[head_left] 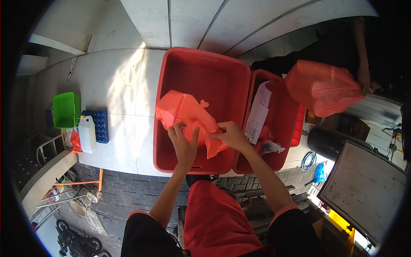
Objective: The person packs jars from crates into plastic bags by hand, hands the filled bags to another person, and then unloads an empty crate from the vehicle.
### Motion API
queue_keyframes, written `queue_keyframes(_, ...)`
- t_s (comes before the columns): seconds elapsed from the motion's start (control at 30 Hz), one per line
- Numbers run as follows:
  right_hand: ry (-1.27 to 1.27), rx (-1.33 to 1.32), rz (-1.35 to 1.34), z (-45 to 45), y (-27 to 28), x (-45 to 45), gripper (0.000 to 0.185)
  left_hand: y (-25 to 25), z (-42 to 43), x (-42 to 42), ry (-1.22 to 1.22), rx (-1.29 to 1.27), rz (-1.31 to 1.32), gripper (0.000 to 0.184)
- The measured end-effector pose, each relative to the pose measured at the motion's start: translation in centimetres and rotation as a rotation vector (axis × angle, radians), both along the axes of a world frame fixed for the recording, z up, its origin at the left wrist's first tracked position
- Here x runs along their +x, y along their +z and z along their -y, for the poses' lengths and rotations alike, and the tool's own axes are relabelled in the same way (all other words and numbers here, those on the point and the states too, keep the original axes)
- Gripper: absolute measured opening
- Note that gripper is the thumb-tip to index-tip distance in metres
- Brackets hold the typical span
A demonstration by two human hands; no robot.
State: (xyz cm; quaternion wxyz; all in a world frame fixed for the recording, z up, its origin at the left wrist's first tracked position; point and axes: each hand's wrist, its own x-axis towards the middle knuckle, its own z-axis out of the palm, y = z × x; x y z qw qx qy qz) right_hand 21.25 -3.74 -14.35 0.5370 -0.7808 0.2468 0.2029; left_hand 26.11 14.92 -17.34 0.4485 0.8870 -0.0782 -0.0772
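Observation:
A crumpled orange-red plastic bag [188, 112] lies over the left part of a big red tub [205, 75]. My right hand [230, 135] has its fingers closed on the bag's gathered right end. My left hand [184, 143] is at the bag's lower edge, its fingers curved and apart, with the thumb pointing up. What is inside the bag is hidden. Beside the big tub, a second red tub [280, 158] holds white papers with handwriting [258, 113] and a small clear plastic bag [272, 147].
At the upper right, another person's hand [364, 80] holds a full orange-red bag [323, 88]. On the left floor stand a green basket [65, 110], a white jerrycan [87, 135] and a blue tray [101, 124]. A grey-topped table [364, 190] is at the lower right.

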Motion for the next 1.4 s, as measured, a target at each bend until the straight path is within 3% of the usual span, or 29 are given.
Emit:
queue_keyframes(0.03,-0.005,-0.004,0.002,-0.5,-0.2,-0.7,0.037,0.9,0.2,-1.0,0.044,-0.225,-0.437,0.038)
queue_keyframes(0.07,-0.006,-0.066,0.011,-1.0,-0.2,-0.9,0.041,1.3,0.5,-1.4,0.038,-0.228,-0.429,0.038)
queue_keyframes(0.13,-0.025,-0.135,0.033,-2.6,-0.3,-1.6,0.046,1.7,1.0,-2.0,0.023,-0.467,-0.908,0.036)
queue_keyframes(0.2,-0.137,-0.056,0.106,-3.9,-0.2,-3.4,0.057,2.1,1.0,-1.7,-0.031,-0.345,-0.866,0.035)
queue_keyframes(0.27,-0.169,-0.178,0.033,-4.2,0.1,-5.0,0.057,1.6,0.9,-1.3,-0.072,-0.220,-0.810,0.035)
queue_keyframes(0.33,-0.207,-0.289,-0.039,-3.8,1.3,-5.1,0.057,0.5,0.9,-0.7,-0.094,0.034,-0.457,0.030)
queue_keyframes(0.4,-0.742,0.061,0.010,-2.2,4.1,-6.0,0.053,-1.1,0.3,1.0,-0.044,0.022,-0.156,0.023)
queue_keyframes(0.47,-0.817,-0.167,0.235,0.8,4.0,-9.2,0.050,-3.9,-0.4,3.5,-0.045,0.309,-0.120,0.020)
queue_keyframes(0.5,-0.895,-0.228,0.180,2.1,6.8,-10.3,0.052,-6.5,-0.8,4.6,-0.054,0.402,-0.111,0.021)
queue_keyframes(0.63,-1.275,-0.493,0.218,7.9,12.0,-21.2,0.053,-9.8,0.4,10.5,-0.149,0.517,-0.113,0.021)
queue_keyframes(0.67,-1.321,-0.452,0.173,9.0,13.6,-25.1,0.043,-12.0,0.7,12.1,-0.170,0.492,-0.090,0.021)
queue_keyframes(0.7,-1.386,-0.391,0.219,7.8,19.2,-25.1,0.041,-8.6,2.3,12.8,-0.115,0.349,-0.388,0.025)
queue_keyframes(0.77,-1.406,-0.353,0.237,7.3,21.9,-30.8,0.027,-12.2,3.2,13.8,-0.238,0.537,-0.111,0.029)
queue_keyframes(0.8,-1.411,-0.317,0.217,6.4,23.4,-32.6,0.022,-10.1,4.8,13.5,-0.252,0.526,-0.094,0.029)
queue_keyframes(0.87,-1.304,-0.368,0.145,3.6,24.3,-35.8,0.020,-2.4,7.7,10.2,-0.177,0.432,0.423,0.029)
queue_keyframes(0.9,-1.285,-0.355,0.154,1.7,24.9,-35.6,0.018,-0.1,8.4,8.2,-0.366,0.116,0.544,0.025)
queue_keyframes(0.97,-1.232,-0.359,0.150,-1.9,24.2,-34.0,0.016,8.3,9.7,0.6,-0.749,-0.173,-0.313,0.026)
queue_keyframes(1.0,-1.197,-0.380,0.144,-3.3,23.3,-33.0,0.017,12.5,9.8,-3.9,-0.995,-0.260,-0.425,0.028)
queue_keyframes(1.03,-1.088,-0.512,0.039,-4.8,22.3,-32.0,0.024,18.2,9.6,-7.9,-1.210,-0.177,-0.579,0.034)
queue_keyframes(1.07,-0.972,-0.645,-0.062,-5.8,21.5,-30.9,0.030,20.2,9.3,-11.5,-1.309,-0.174,-0.797,0.039)
queue_keyframes(1.1,-0.991,-0.648,-0.034,-6.7,21.0,-29.8,0.030,22.0,9.2,-14.4,-1.330,-0.231,-0.816,0.042)
queue_keyframes(1.2,-1.150,-0.540,0.235,-8.3,20.4,-29.6,0.038,22.4,9.6,-19.2,-1.350,-0.210,-0.656,0.039)
queue_keyframes(1.27,-1.096,-0.492,0.000,-8.7,20.5,-31.9,0.036,21.9,9.5,-20.5,-1.284,-0.180,-0.795,0.029)
queue_keyframes(1.3,-1.112,-0.485,0.013,-8.9,20.6,-32.7,0.036,21.5,9.7,-20.9,-1.295,-0.167,-0.782,0.029)
queue_keyframes(1.4,-1.510,0.016,0.468,-10.5,20.7,-35.3,0.023,22.3,9.9,-20.4,-1.285,-0.083,-0.492,0.020)
